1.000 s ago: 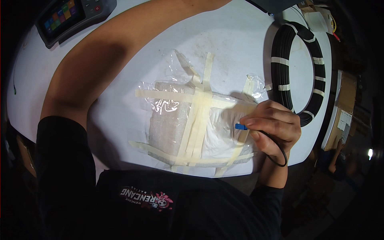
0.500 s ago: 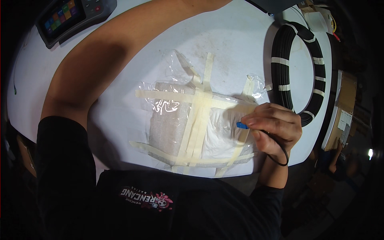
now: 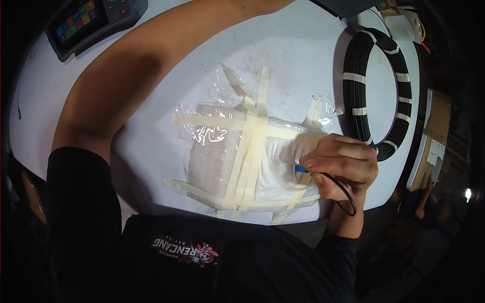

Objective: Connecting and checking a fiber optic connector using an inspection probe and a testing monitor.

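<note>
My right hand (image 3: 346, 164) pinches a small blue fiber-optic connector (image 3: 301, 168) between thumb and fingers. A thin black cable (image 3: 345, 189) curves back from it below the hand. The connector's tip lies over or against a wrinkled white cleaning pad (image 3: 277, 174); contact is hard to tell. That pad sits on a flat bundle wrapped in clear plastic (image 3: 211, 159), crossed by strips of cream masking tape (image 3: 247, 161). My left forearm (image 3: 121, 76) reaches across the table toward the top edge, where the left hand is out of the picture.
A coil of black cable (image 3: 355, 91) bound with white ties lies at the right on the white table (image 3: 298, 55). At the upper left stands a handheld tester (image 3: 83, 25) with a colour screen. A dark object (image 3: 348, 7) cuts into the top edge. Cardboard (image 3: 433, 121) shows beyond the right edge.
My right hand has moved slightly down and left with the connector, across the white pad. The left forearm has hardly moved.
</note>
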`<state>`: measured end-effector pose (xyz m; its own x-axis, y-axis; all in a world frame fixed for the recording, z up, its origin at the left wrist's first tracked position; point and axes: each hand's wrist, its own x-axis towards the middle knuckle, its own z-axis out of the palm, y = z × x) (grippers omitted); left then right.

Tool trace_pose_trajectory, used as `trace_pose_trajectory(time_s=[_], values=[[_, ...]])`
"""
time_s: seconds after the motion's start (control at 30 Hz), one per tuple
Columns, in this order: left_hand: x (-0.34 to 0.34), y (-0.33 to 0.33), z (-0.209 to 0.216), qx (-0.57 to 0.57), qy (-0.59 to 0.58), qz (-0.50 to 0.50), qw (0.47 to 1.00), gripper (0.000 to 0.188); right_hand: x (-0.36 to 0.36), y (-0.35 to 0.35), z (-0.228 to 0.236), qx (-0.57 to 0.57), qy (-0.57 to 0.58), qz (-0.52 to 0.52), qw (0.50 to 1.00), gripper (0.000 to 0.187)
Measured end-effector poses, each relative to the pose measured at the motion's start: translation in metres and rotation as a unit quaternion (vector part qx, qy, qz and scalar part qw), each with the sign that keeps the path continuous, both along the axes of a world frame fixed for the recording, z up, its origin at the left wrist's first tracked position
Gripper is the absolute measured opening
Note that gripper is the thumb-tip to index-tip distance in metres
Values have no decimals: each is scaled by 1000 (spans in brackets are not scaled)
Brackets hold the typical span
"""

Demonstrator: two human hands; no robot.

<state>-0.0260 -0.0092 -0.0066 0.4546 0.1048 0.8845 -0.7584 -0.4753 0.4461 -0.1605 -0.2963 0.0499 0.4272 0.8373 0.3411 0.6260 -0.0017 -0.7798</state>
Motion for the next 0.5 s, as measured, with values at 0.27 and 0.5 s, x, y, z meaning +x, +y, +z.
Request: trace_pose_trajectory(time_s=[0.27, 0.5], values=[[4, -1, 3, 3, -11, -7, 1000, 36, 3, 4, 11, -24, -28, -14, 999, 17], [-6, 1, 6, 28, 14, 28, 999, 41, 19, 14, 19, 58, -65, -116, 989, 22]])
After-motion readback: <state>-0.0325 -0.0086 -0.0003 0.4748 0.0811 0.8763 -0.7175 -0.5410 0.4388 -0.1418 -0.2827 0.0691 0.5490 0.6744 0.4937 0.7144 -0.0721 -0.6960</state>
